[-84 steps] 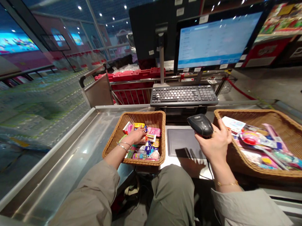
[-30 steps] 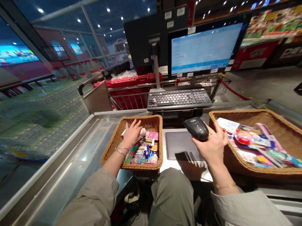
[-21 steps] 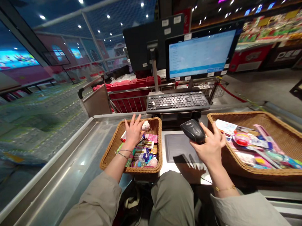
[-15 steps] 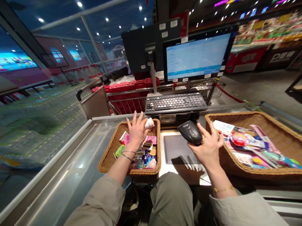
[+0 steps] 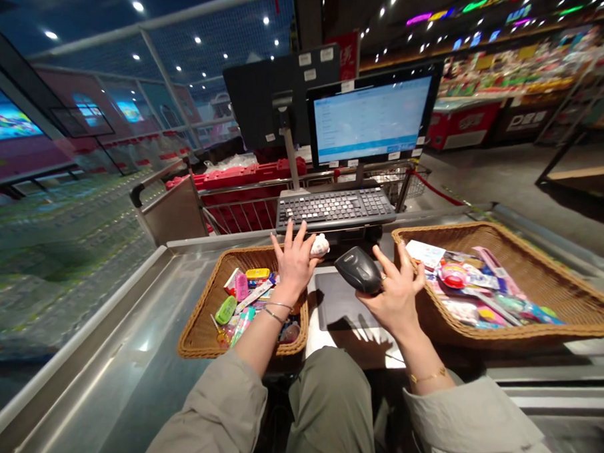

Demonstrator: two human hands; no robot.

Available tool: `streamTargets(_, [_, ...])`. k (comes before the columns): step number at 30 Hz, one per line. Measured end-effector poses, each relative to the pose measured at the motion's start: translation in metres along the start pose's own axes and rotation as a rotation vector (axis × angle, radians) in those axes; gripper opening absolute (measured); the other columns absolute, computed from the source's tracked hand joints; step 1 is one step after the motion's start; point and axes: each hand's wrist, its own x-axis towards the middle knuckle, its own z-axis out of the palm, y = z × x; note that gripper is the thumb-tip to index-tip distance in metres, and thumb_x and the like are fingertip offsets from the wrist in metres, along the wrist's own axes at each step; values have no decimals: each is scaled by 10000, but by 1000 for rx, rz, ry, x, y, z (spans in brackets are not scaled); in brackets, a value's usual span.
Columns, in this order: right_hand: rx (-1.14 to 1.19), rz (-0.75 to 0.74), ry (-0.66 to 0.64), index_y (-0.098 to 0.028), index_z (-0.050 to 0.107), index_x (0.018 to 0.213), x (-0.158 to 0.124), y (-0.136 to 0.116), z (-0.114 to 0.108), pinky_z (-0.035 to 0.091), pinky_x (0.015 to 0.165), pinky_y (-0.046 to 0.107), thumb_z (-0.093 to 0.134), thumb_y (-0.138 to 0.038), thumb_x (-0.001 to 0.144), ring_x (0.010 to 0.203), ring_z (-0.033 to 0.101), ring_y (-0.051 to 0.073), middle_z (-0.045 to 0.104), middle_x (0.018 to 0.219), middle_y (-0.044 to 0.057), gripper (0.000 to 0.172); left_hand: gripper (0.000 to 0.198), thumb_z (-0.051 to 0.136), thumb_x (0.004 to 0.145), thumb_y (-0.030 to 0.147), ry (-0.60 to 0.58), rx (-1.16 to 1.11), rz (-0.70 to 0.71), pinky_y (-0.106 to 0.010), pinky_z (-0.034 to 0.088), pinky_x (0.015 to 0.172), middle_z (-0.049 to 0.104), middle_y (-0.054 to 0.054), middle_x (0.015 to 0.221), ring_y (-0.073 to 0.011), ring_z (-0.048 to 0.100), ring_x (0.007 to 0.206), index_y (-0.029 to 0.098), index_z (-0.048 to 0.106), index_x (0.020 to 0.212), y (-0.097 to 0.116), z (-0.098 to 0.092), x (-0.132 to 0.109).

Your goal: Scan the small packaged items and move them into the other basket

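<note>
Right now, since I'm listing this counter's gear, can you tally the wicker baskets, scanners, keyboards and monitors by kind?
Wicker baskets: 2, both holding small goods
Handheld scanner: 1, held in the right hand
Keyboard: 1
Monitors: 2, one lit, one seen from behind
Total: 6

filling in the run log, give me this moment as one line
left hand: holding small white item; right hand: holding black scanner; left basket: assorted goods; right basket: packaged goods; monitor: lit
</note>
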Motion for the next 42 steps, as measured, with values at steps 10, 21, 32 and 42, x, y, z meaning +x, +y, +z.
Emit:
streamTargets(10, [4,-38,-33,-223,723,828,-1,2,-1,111,1188,721,690,-325,732,1519,307,425,656,1405,81,144,510,678,881,265,-21,-21,5,-750,31,1235,348,-82,1663,-355,147,1592,254,609,1386,15,3,5])
streamTargets(21, [20,-55,-45,-231,734,853,-1,1,-1,112,1196,689,683,-319,727,1521,310,412,676,1378,68,162,492,682,879,250,-16,-32,13,-753,32,1233,358,-92,1657,-358,158,1589,248,623,1367,16,4,5])
streamTargets(32, [22,-65,-39,-231,737,866,0,1,-2,119,1201,685,659,-320,733,1513,330,402,696,1344,79,178,494,679,885,264,-27,-27,14,-750,27,1235,359,-75,1659,-351,155,1591,261,616,1374,18,3,6])
streamTargets(42, [25,-74,-29,-235,729,839,-1,4,0,124,1201,687,666,-317,727,1518,322,382,707,1324,74,152,515,682,880,261,-34,-21,16,-749,16,1236,355,-81,1659,-355,156,1590,268,610,1389,19,2,7])
